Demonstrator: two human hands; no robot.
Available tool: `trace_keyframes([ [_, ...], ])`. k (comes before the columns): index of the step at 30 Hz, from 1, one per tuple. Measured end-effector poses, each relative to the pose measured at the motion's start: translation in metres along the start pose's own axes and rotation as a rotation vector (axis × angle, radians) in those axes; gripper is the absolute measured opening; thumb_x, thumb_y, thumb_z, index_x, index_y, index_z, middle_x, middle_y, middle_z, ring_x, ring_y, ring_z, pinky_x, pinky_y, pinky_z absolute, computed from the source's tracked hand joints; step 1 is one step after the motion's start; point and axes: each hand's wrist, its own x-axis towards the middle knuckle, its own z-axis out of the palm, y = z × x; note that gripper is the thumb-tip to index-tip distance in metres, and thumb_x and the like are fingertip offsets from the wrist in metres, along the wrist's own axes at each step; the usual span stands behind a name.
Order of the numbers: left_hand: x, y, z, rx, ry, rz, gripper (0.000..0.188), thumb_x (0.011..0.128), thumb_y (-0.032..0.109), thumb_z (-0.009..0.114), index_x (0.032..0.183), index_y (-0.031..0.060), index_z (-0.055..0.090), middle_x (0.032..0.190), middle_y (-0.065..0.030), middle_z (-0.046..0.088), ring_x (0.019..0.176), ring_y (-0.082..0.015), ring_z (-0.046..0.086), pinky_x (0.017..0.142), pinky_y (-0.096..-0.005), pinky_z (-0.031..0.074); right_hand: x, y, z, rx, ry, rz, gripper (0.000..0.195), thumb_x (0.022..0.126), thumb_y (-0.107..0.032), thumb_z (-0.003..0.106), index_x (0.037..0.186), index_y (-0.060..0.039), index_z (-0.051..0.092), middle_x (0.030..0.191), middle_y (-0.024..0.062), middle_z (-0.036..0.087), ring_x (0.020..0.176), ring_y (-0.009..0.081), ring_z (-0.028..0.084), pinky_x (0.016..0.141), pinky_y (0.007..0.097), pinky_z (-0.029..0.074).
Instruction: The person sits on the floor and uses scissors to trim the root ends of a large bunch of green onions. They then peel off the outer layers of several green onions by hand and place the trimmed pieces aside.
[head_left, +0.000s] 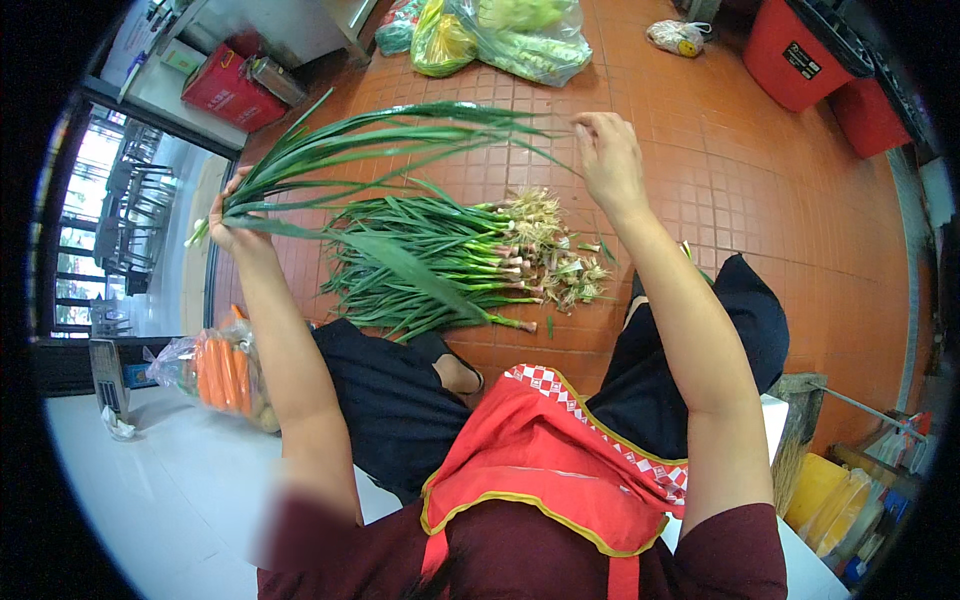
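Observation:
My left hand (238, 214) is closed around a bunch of long green garlic or scallion stalks (360, 142). Their pale stem ends stick out to the left, and the leaves spread right above the floor. My right hand (611, 154) is raised by the leaf tips with its fingers bent; whether it pinches a tip is unclear. Below both hands, a pile of similar green stalks (427, 255) lies on the tiled floor, stem ends to the right. Cut-off stringy roots (577, 279) lie beside those ends.
Plastic bags of vegetables (525, 45) rest on the floor (697, 195) ahead. Red bins (795, 64) stand far right, near a small tied bag (677, 37). A bag of carrots (221, 371) sits by my left arm. My apron (540, 450) covers my lap.

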Motion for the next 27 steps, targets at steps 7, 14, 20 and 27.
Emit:
trace_keyframes([
  [7,-0.008,-0.006,0.011,-0.209,-0.121,-0.228,0.012,0.068,0.012,0.048,0.074,0.0026,0.042,0.080,-0.0145,0.046,0.102,-0.0342,0.044,0.100,-0.0518,0.030,0.009,-0.013,0.011,0.501,-0.339,0.127,0.022,0.089,-0.019,0.052,0.108,-0.0108,0.062,0.105,0.0096,0.062,0.099,0.0257,0.056,0.085,0.0356,0.044],
  [14,-0.005,-0.005,0.008,-0.107,-0.071,-0.152,0.014,0.068,0.014,0.047,0.074,0.0029,0.041,0.080,-0.0143,0.046,0.102,-0.0340,0.045,0.101,-0.0507,0.030,0.002,-0.007,0.001,0.087,-0.302,-0.214,0.013,0.084,-0.017,0.056,0.092,-0.0099,0.063,0.085,0.0067,0.063,0.080,0.0268,0.057,0.079,0.0428,0.035],
  [20,0.003,-0.010,0.003,-0.127,-0.082,-0.122,0.013,0.069,0.015,0.046,0.070,0.0026,0.042,0.073,-0.0143,0.047,0.096,-0.0362,0.048,0.097,-0.0507,0.034,0.003,0.000,0.011,0.503,-0.095,0.631,0.016,0.080,-0.021,0.056,0.088,-0.0074,0.062,0.076,0.0117,0.062,0.067,0.0307,0.057,0.063,0.0394,0.041],
  [27,-0.046,-0.033,0.054,0.417,0.088,0.170,0.032,0.077,0.031,0.047,0.074,0.0020,0.059,0.078,-0.0148,0.061,0.076,-0.0289,0.059,0.073,-0.0422,0.048,-0.040,0.033,0.027,-0.511,-0.427,-0.199,0.024,0.075,-0.025,0.059,0.093,-0.0101,0.063,0.107,0.0113,0.061,0.109,0.0276,0.050,0.086,0.0389,0.043],
])
